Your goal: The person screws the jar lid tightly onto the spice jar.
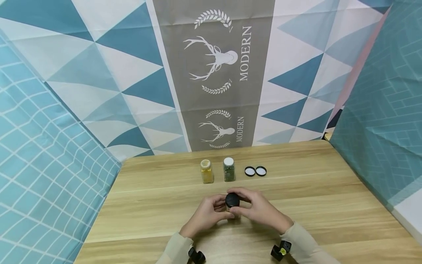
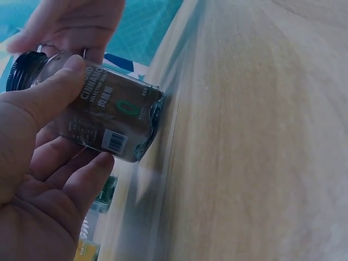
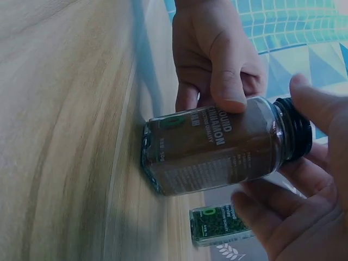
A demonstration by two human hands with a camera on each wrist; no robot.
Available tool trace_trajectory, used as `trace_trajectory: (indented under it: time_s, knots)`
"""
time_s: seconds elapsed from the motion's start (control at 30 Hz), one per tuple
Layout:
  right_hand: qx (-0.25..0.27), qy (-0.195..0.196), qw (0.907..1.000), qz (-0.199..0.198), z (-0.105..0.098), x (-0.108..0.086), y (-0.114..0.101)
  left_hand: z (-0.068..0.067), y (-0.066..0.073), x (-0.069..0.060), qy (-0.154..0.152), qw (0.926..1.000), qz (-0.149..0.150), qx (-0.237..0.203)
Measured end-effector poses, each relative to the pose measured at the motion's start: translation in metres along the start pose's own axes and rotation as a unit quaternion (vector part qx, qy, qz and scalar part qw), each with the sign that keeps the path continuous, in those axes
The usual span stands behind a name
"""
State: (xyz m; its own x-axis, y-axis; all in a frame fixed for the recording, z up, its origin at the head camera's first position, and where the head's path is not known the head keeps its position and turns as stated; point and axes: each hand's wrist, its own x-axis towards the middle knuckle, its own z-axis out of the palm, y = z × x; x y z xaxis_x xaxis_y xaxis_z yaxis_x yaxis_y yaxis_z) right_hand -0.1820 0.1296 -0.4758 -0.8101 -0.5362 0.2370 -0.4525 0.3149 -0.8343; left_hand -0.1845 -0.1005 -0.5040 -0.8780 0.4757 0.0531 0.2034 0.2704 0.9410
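A glass spice jar of ground cinnamon with a black screw lid stands upright between both hands at the front middle of the table. My left hand grips the jar's body, with the thumb across the label and the fingers on the far side. My right hand has its thumb and fingers around the black lid, as the right wrist view of the jar shows. Whether the jar's base touches the wood cannot be made out.
Behind the hands stand a jar with yellow contents and a jar of green flakes, both without black lids. Two black lids with white insides lie to their right. The wooden table is bordered by patterned cloth.
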Motion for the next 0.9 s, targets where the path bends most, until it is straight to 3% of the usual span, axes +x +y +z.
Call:
trace_trajectory:
  time_s: [0.23, 0.6, 0.73, 0.9]
  knots:
    - [-0.018, -0.033, 0.9992, -0.012, -0.005, -0.001, 0.0, 0.0, 0.001, 0.0, 0.002, 1.0, 0.003, 0.003]
    - [0.005, -0.066, 0.9946, -0.079, -0.006, 0.009, 0.01, -0.001, 0.001, 0.001, -0.001, 1.0, 0.004, 0.007]
    - [0.013, -0.075, 0.9937, -0.083, -0.006, 0.011, 0.013, 0.0, 0.0, 0.001, 0.001, 1.0, 0.0, 0.004]
    - [0.019, -0.061, 0.9963, -0.057, -0.005, 0.01, 0.014, 0.0, 0.0, 0.0, 0.0, 1.0, 0.001, 0.009]
